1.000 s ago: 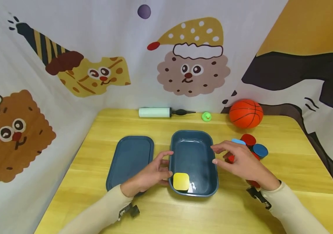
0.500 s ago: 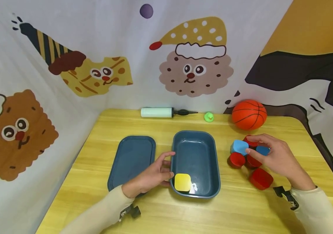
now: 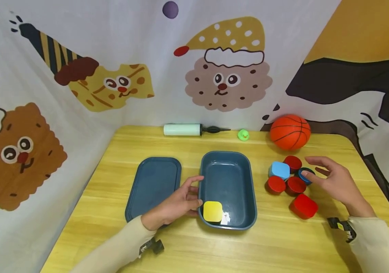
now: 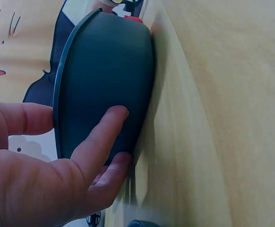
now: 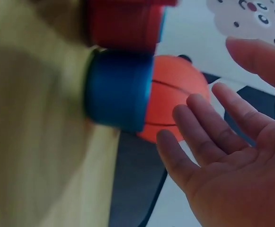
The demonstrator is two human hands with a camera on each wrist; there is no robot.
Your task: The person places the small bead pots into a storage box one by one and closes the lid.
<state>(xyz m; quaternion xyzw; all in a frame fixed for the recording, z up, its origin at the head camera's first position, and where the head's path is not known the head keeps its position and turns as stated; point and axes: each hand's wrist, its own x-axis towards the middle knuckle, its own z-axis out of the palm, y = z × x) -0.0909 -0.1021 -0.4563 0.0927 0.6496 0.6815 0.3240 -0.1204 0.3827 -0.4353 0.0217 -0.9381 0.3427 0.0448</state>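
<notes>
Bracing the blue tub [image 3: 228,182] from its left side, the left hand [image 3: 177,204] lies with its fingers [image 4: 99,137] flat and fairly straight against the outer wall while the thumb sits near the rim; nothing is pinched, so this looks like a steadying touch that keeps the tub from sliding on the counter [image 3: 187,250]. Inside the tub, at its near left corner, lies a yellow block [image 3: 212,211]. The tub's lid [image 3: 153,185] lies flat just beside it on the left, out of the way of the open top.

The right hand [image 3: 334,182] hangs released over a cluster of blocks to the right of the tub, fingers spread and holding nothing. Its fingertips are closest to a dark blue round block [image 5: 118,90], which the right wrist view shows apart from the palm. Around it sit a light blue block [image 3: 279,170], several red round blocks [image 3: 276,185] and a red square block [image 3: 303,206], bunched within easy reach.

Along the far edge of the counter rest a basketball [image 3: 290,132], a small green duck [image 3: 243,135] and a hand pump [image 3: 182,129].
</notes>
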